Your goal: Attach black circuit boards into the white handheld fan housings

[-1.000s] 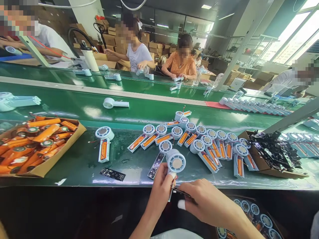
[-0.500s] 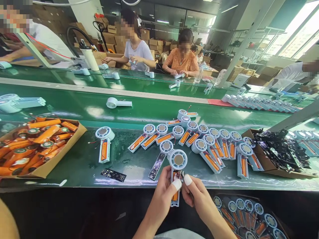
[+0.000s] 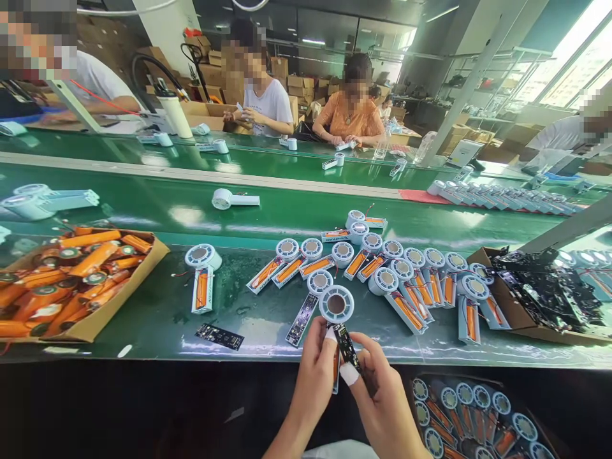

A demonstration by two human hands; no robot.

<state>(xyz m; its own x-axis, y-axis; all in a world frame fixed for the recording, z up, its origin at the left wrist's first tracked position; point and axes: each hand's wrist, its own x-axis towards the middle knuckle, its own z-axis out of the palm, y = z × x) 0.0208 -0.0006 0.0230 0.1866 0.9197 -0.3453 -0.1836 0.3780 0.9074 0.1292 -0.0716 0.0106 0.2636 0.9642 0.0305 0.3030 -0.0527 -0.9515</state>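
Note:
My left hand (image 3: 316, 360) is closed around the handle of a light-blue handheld fan (image 3: 336, 305), its round head tipped up toward me. An orange battery shows partly in the open handle. Between the fingers of my right hand (image 3: 377, 376) is a black circuit board (image 3: 347, 347), slanted over the fan's handle, its upper end by my left thumb. White coverings wrap both thumbs. Just beyond, another fan (image 3: 319, 282) lies with a circuit board (image 3: 303, 319) along its handle. A loose circuit board (image 3: 220, 336) rests on the bench to the left.
A carton of orange batteries (image 3: 90, 280) stands at left, a carton of black circuit boards (image 3: 549, 299) at right. Several fans (image 3: 382, 280) lie across the bench. More fill a container (image 3: 478, 414) below its edge. Co-workers (image 3: 268, 105) sit beyond the green conveyor (image 3: 287, 197).
My right hand has turned and now holds the circuit board up over the fan's handle. Fans on the conveyor have shifted slightly right. A co-worker's hands across the line have come together.

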